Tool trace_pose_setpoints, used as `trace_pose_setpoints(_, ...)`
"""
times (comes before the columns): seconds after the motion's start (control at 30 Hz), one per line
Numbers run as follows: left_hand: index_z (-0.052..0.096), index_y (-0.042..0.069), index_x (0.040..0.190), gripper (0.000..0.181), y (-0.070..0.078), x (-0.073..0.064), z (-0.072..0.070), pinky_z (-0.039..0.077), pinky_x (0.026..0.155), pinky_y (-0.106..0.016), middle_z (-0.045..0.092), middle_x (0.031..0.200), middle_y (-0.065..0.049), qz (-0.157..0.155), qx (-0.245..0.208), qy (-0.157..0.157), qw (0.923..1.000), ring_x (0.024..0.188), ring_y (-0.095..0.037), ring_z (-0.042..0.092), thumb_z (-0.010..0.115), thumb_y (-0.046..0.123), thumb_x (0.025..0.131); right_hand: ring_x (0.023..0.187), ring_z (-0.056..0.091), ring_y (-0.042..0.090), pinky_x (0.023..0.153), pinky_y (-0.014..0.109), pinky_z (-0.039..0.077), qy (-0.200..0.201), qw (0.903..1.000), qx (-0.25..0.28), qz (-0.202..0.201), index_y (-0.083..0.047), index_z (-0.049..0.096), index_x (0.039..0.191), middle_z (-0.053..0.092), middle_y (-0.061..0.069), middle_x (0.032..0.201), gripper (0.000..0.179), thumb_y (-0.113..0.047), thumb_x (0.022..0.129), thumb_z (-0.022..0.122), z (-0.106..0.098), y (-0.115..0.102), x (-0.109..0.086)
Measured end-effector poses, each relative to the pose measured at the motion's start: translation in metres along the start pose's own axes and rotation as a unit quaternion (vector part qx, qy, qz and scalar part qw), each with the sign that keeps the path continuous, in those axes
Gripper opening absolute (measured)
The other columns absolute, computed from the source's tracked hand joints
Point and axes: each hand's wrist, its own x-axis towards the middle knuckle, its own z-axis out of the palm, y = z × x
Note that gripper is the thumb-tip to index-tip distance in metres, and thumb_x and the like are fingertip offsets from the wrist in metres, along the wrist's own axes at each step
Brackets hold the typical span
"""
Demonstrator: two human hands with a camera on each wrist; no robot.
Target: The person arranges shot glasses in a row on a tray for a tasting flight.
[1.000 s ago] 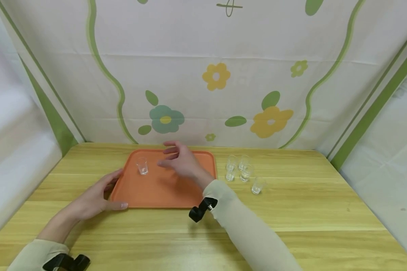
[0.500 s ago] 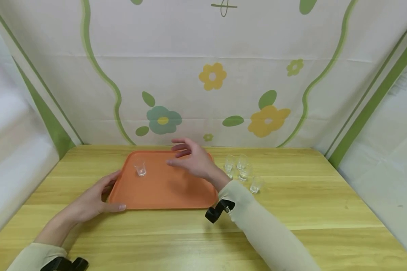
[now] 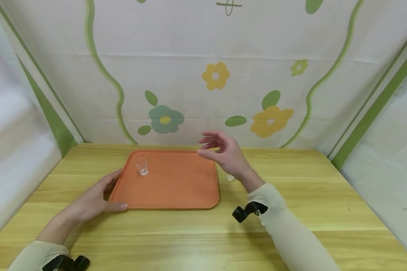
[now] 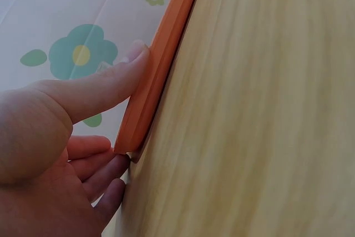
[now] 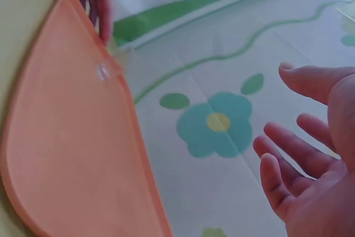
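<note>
Orange tray point(image 3: 179, 184) is lying flat on the wood-grain worktop point(image 3: 176, 237), left of centre in the head view. One small clear glass point(image 3: 142, 168) is standing upright on the tray, toward its far left corner and well apart from both hands. Left hand point(image 3: 96, 197) is holding the tray at its near left corner: the thumb is lying along the near rim, the fingers are bending round the left side. The left wrist view is showing the same hold, with the thumb pressing against the tray's edge. Right hand point(image 3: 228, 155) is hovering in the air over the tray's far right corner, palm facing left, thumb standing apart from loosely bent fingers; it is gripping nothing. Below this hand, just right of the tray, the base of a second glass point(image 3: 230, 177) is showing on the worktop; the hand is covering its upper part, so its posture cannot be told. Both arms are wearing cream sleeves point(image 3: 300, 233), each carrying a black wrist camera point(image 3: 249, 211). Behind the worktop a white cloth point(image 3: 176, 37) is hanging, bearing a blue-green flower point(image 3: 157, 114), yellow flowers point(image 3: 262, 126) and wavy green lines point(image 3: 121, 99).
</note>
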Motion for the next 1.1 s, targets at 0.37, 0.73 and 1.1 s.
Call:
trace_pose_setpoints(0.37,0.014,-0.003,0.168,0.115,0.0,0.001,0.0,0.035,0.111,-0.074,0.034,0.165,-0.036,0.0,-0.01,0.0,0.9999,0.145,-0.059,0.04,0.09,0.025,0.086,0.111,0.073,0.012,0.09,0.023,0.06,0.066,0.9977,0.006,-0.012,-0.011,0.063,0.14,0.075,0.008,0.128,0.046,-0.009,0.096,0.078,-0.059,0.01,-0.026)
trace_pose_setpoints(0.73,0.015,-0.002,0.168,0.114,0.0,0.0,0.001,0.037,0.111,-0.072,0.035,0.165,-0.034,0.001,-0.006,0.0,1.0,0.144,-0.057,0.043,0.09,0.025,0.086,0.112,0.073,0.01,0.092,0.02,0.059,0.093,0.9952,0.0,0.03,-0.012,0.064,0.138,0.077,0.0,0.125,0.044,-0.014,0.097,0.079,-0.101,0.04,-0.054)
trace_pose_setpoints(1.1,0.015,-0.002,0.168,0.114,-0.001,0.001,0.001,0.039,0.11,-0.067,0.035,0.165,-0.034,0.004,-0.001,0.0,1.0,0.144,-0.056,0.044,0.089,0.026,0.087,0.112,0.074,0.011,0.092,0.02,0.06,0.089,0.995,0.004,0.046,-0.009,0.065,0.136,0.078,0.0,0.122,0.04,-0.012,0.098,0.078,-0.123,0.057,-0.076)
